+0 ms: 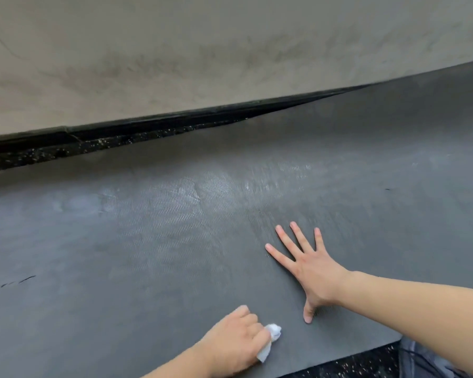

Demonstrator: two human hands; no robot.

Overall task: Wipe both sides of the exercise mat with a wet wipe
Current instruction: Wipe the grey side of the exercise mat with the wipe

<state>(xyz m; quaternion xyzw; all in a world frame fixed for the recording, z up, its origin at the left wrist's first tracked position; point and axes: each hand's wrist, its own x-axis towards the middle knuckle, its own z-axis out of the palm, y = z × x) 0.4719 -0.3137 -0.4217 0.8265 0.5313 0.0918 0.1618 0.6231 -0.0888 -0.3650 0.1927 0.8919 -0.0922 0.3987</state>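
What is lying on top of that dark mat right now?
On the mat the right hand presses flat with spread fingers, and the left hand grips a crumpled white wipe. The hand covers most of the wipe. Shiny streaks show farther up.

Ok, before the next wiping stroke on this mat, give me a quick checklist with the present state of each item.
1. Wet wipe in hand: ok, the left hand grips it, bunched.
2. Wipe touching the exercise mat: ok.
3. Mat held steady: ok, the right hand rests flat on it with fingers spread.
4. Mat lying flat: ok where visible.
5. Far area already wiped: ok, shiny damp streaks show there.
6. Underside wiped: cannot tell, it is hidden.
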